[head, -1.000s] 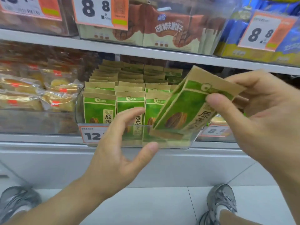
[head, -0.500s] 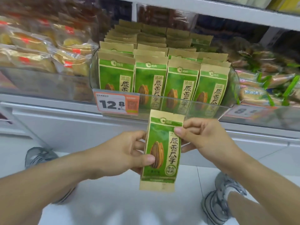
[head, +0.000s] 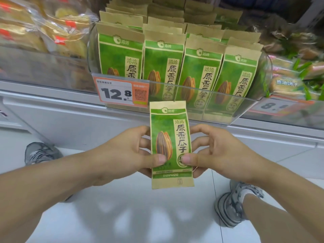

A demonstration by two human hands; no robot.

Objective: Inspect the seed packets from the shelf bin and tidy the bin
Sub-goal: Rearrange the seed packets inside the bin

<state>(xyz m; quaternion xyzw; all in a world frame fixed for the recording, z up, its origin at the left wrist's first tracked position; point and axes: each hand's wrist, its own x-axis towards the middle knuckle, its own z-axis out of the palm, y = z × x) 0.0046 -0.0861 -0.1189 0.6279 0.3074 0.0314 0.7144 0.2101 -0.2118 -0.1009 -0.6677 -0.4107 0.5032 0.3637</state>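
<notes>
Thumbs of both hands are pressed flat on the front of one seed packet (head: 171, 142), with the other fingers curled round behind it, so it's pinched from both sides. Left hand (head: 126, 153) has the left edge, right hand (head: 215, 153) has the right edge, and the two thumb tips sit close together low on the green panel, not quite touching. Packet is upright, front facing the camera, held out in front of and below the clear shelf bin (head: 249, 109), apart from it.

Bin itself sits at the front edge of the shelf (head: 52, 109), packed with rows of the same green-and-kraft packets (head: 198, 71) standing upright, four across the front. A 12.8 price tag (head: 121, 92) is stuck at the bin's front left corner. Wrapped snacks (head: 43, 28) fill the next bin over on the left.
</notes>
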